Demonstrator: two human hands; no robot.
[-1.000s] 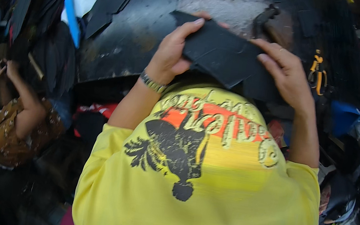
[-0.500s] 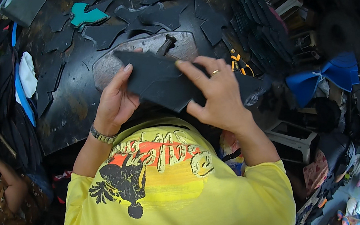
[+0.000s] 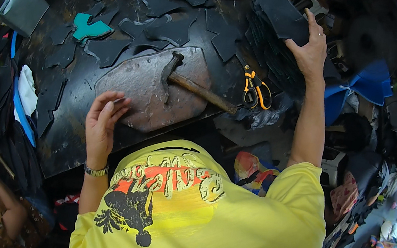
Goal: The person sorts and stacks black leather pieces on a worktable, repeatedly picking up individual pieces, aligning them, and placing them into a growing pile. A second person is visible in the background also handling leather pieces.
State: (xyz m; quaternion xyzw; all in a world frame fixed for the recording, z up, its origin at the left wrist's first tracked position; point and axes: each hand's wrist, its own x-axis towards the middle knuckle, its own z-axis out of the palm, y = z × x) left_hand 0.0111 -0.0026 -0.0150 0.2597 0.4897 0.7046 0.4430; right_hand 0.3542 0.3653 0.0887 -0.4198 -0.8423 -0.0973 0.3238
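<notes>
My right hand (image 3: 313, 51) is stretched far to the upper right. Its thumb and fingers hold the edge of a black cut sheet piece (image 3: 280, 14), which lies over a stack of similar black pieces (image 3: 277, 61). My left hand (image 3: 103, 117) hovers by the near left edge of a worn stone-like slab (image 3: 138, 81), fingers loosely curled and apart, nothing visible in them. A hammer (image 3: 201, 91) with a wooden handle rests on the slab, its handle reaching past the right edge. Orange-and-black scissors (image 3: 256, 89) lie right of it.
Black cut pieces (image 3: 171, 30) and teal pieces (image 3: 89, 28) spread over the dark table (image 3: 73, 120). A grey box-like object (image 3: 23, 8) sits at the far left. A blue bow-shaped piece (image 3: 371, 85) is at right. Another person's arm (image 3: 3, 192) shows at lower left.
Both hands held a black piece over the slab; now my right hand has carried it up and right to the stack. My left hand has let go and dropped back left, uncovering hammer and slab.
</notes>
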